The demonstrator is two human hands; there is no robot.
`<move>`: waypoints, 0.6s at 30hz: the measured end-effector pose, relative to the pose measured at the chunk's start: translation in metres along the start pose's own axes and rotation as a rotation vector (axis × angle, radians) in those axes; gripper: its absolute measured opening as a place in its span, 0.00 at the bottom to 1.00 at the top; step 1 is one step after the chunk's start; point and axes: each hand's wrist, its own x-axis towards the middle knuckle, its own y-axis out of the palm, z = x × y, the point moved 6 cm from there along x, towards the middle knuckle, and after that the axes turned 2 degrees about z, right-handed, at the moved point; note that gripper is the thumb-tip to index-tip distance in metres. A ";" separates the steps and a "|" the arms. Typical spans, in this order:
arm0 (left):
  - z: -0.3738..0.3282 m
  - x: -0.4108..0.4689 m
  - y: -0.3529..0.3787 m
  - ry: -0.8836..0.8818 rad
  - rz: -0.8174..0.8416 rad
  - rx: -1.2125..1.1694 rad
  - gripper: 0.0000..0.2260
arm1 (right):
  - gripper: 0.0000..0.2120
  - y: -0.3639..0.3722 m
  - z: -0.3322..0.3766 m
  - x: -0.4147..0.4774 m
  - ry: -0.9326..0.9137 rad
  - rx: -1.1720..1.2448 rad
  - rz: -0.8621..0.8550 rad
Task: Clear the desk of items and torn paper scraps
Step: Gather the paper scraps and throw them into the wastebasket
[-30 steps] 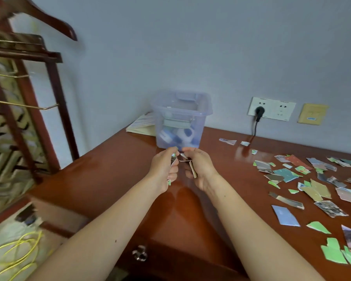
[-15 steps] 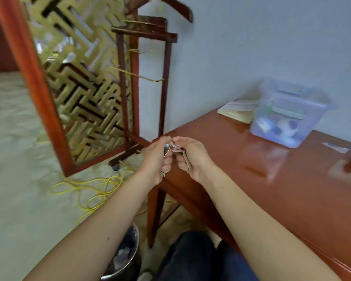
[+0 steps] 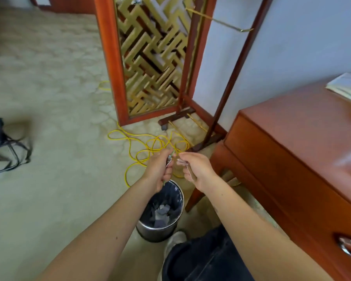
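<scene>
My left hand and my right hand are held close together above the floor, each gripping a small bunch of torn paper scraps. A metal waste bin with a dark liner stands on the carpet just below and in front of them, with several scraps inside. The red-brown wooden desk is to the right of my hands; only its left end and drawer front show. A stack of papers lies at its far edge.
A wooden screen with a gold lattice and a dark valet stand stand against the wall beyond the bin. A yellow cable lies coiled on the carpet. A dark chair is at the left. My leg and shoe are at the bottom.
The view has swung left and down from the desk top to the floor. Both hands carried the scraps off the desk and now hover over the waste bin.
</scene>
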 end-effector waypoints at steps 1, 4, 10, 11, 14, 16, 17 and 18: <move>0.011 0.006 -0.009 -0.043 -0.019 0.006 0.13 | 0.03 -0.002 -0.014 0.008 0.045 -0.011 -0.017; 0.046 0.021 -0.032 -0.178 -0.075 0.038 0.15 | 0.03 -0.007 -0.055 0.028 0.156 -0.014 -0.044; 0.103 0.048 -0.066 -0.369 -0.163 0.084 0.10 | 0.12 -0.011 -0.117 0.061 0.294 0.036 -0.062; 0.111 0.052 -0.070 -0.394 -0.177 0.075 0.10 | 0.12 -0.011 -0.124 0.065 0.316 0.020 -0.066; 0.131 0.063 -0.081 -0.455 -0.229 0.045 0.10 | 0.09 -0.014 -0.144 0.076 0.383 -0.029 -0.093; 0.141 0.069 -0.088 -0.491 -0.266 0.070 0.09 | 0.04 -0.016 -0.153 0.082 0.436 -0.041 -0.123; 0.144 0.071 -0.090 -0.508 -0.277 0.070 0.09 | 0.04 -0.016 -0.157 0.084 0.461 -0.045 -0.128; 0.148 0.074 -0.092 -0.519 -0.278 0.050 0.09 | 0.06 -0.017 -0.161 0.086 0.485 -0.051 -0.122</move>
